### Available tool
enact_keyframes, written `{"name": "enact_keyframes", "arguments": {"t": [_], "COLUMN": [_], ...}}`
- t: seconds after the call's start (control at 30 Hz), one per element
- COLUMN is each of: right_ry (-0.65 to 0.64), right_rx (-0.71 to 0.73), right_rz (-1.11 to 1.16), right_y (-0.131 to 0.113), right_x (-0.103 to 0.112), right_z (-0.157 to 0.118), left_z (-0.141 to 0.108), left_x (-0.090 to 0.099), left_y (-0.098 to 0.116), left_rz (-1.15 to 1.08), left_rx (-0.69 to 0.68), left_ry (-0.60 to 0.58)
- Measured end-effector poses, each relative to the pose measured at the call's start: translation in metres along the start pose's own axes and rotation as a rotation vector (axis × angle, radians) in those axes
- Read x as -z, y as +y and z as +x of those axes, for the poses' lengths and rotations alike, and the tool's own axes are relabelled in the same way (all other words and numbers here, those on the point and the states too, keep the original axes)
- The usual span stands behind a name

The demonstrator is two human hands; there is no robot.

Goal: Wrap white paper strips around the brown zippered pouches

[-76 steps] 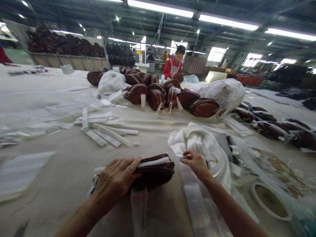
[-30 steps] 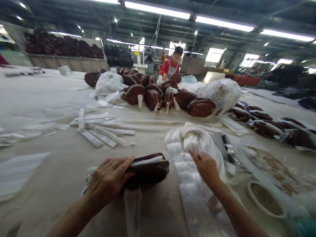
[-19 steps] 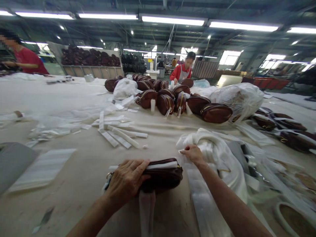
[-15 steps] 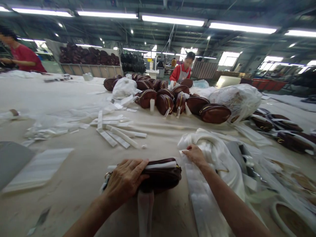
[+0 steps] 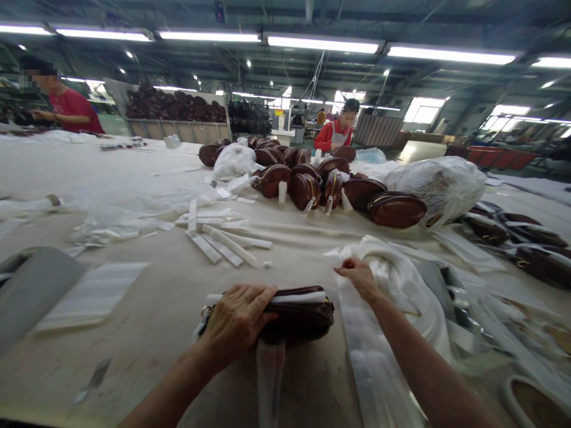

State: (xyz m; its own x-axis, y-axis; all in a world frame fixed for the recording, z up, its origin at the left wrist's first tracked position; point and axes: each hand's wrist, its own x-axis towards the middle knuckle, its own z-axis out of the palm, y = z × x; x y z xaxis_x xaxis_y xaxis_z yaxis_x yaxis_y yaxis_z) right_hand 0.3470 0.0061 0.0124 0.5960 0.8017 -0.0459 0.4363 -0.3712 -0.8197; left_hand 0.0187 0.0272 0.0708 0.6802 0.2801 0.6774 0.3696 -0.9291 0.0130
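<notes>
A small dark brown leather bag (image 5: 303, 321) lies on the table in front of me, with a white strip (image 5: 300, 296) along its zipper and a translucent wrapped tab (image 5: 269, 380) hanging from its near side. My left hand (image 5: 243, 318) is closed over the bag's left part, thumb in front and fingers on top. To the right, my right hand (image 5: 359, 276) is pinched at the far end of a long, flat white sheet (image 5: 361, 351). Whatever is between those fingertips is too small to make out. A bunched white wrap (image 5: 401, 273) lies beside this hand.
Several brown bags (image 5: 307, 184) are piled further back, near a clear plastic bundle (image 5: 439, 187). White strips (image 5: 223, 244) lie scattered left of centre. A grey dispenser (image 5: 40, 291) stands at left, and a roll (image 5: 530, 398) at lower right. Two people work across the table.
The view has shifted, so the scene sits further right. My right hand has drawn back slightly from the white piece at its fingertips. My left hand still holds the bag.
</notes>
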Motion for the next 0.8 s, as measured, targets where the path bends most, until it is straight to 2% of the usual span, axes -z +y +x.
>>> {"name": "enact_keyframes", "arguments": {"t": [0.13, 0.27, 0.4, 0.5, 0.57, 0.63, 0.8], "right_ry": [-0.033, -0.029, 0.083, 0.197, 0.217, 0.154, -0.198], "right_rx": [-0.009, -0.030, -0.001, 0.062, 0.123, 0.203, 0.444], "right_rz": [0.130, 0.156, 0.107, 0.081, 0.100, 0.141, 0.252], "right_y": [-0.006, -0.009, -0.011, -0.016, -0.023, -0.034, -0.074], "right_x": [0.000, -0.005, 0.001, 0.012, 0.017, 0.015, -0.017], "right_z": [-0.006, -0.008, -0.005, -0.007, -0.013, -0.021, -0.043], "left_z": [0.003, 0.003, 0.001, 0.002, 0.002, 0.002, -0.002], "left_x": [0.003, 0.004, 0.004, 0.003, 0.003, 0.003, 0.009], "left_y": [0.000, 0.003, 0.003, 0.002, 0.002, 0.002, 0.004], "left_rz": [0.010, 0.022, 0.022, 0.012, 0.005, -0.005, -0.073], "left_rx": [-0.004, -0.001, 0.012, 0.012, 0.017, 0.022, 0.001], "left_ry": [-0.005, 0.011, 0.001, 0.001, 0.006, 0.005, -0.012]}}
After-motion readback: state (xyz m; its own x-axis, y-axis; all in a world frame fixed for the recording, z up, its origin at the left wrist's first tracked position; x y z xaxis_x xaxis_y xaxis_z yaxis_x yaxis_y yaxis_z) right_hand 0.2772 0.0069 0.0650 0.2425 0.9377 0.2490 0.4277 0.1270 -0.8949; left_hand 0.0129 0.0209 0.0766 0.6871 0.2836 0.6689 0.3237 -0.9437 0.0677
